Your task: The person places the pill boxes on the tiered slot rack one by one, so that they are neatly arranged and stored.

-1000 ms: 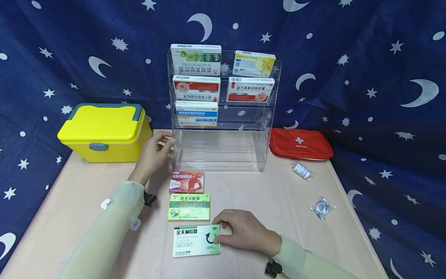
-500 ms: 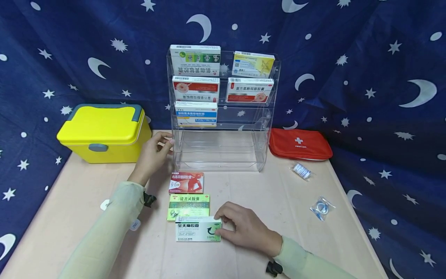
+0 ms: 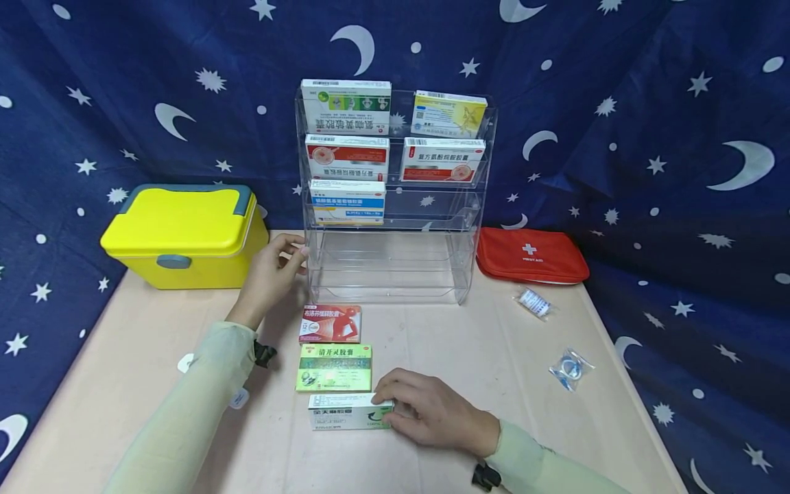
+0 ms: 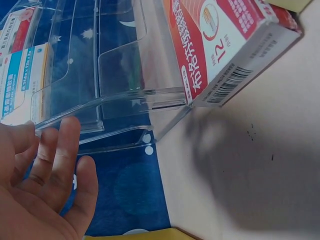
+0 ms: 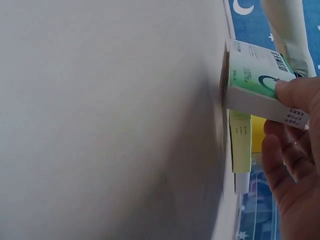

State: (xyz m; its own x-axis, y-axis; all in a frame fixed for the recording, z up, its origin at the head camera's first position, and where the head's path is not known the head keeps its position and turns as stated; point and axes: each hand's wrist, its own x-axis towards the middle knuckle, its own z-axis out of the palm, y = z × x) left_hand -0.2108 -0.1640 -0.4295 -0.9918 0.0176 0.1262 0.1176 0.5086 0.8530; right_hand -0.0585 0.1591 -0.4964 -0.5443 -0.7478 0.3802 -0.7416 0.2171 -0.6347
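My right hand (image 3: 432,412) pinches the right end of a white-and-green capsule box (image 3: 342,417), thumb on its printed front and fingers at the top edge. The box stands tilted up, its top side showing. My left hand (image 3: 271,278) is at the left side of a clear acrylic display rack (image 3: 389,295); in the left wrist view, thumb and index finger meet at its edge while the other fingers extend. Between the rack and the held box lie a red medicine box (image 3: 330,324) and a light green medicine box (image 3: 333,368), both flat.
The rack's upper tiers hold several medicine boxes, among them a blue-and-white box (image 3: 348,204) and a yellow-and-white box (image 3: 447,113). A yellow case (image 3: 179,240) stands left. A red first-aid pouch (image 3: 532,256), a wrapped roll (image 3: 534,302) and a bagged blue-and-white item (image 3: 570,369) lie right.
My right hand has tilted the white-and-green box up from lying flat, moved it over the green box's near edge, then drawn it back toward me. The left hand has stayed at the rack.
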